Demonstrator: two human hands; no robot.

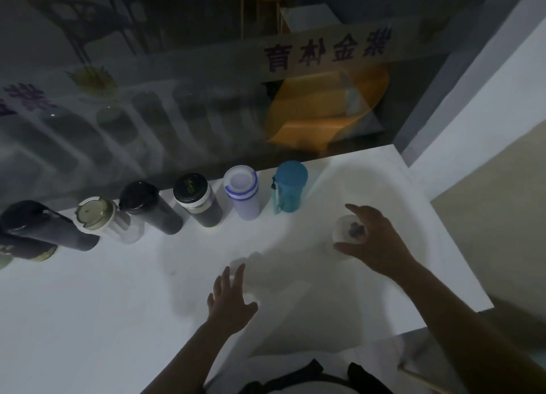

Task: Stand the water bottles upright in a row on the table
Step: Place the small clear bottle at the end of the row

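Observation:
Several bottles stand upright in a row along the far edge of the white table [88,305]: a teal one [289,189], a pale lilac one with blue bands [243,193], a dark one with a black lid [196,200], a black one [150,207], a clear one with a beige lid [103,219] and a black one [41,225] at the left. My right hand [375,240] is closed around a clear bottle with a white lid [348,229], held upright to the right of the teal one. My left hand [229,299] hovers flat over the table, fingers spread, holding nothing.
A glass pane [147,98] behind the row reflects the bottles and carries printed characters. An orange shape [325,104] shows behind it. The table ends at the right [461,246], next to a white wall. More dark bottles [26,250] crowd the far left.

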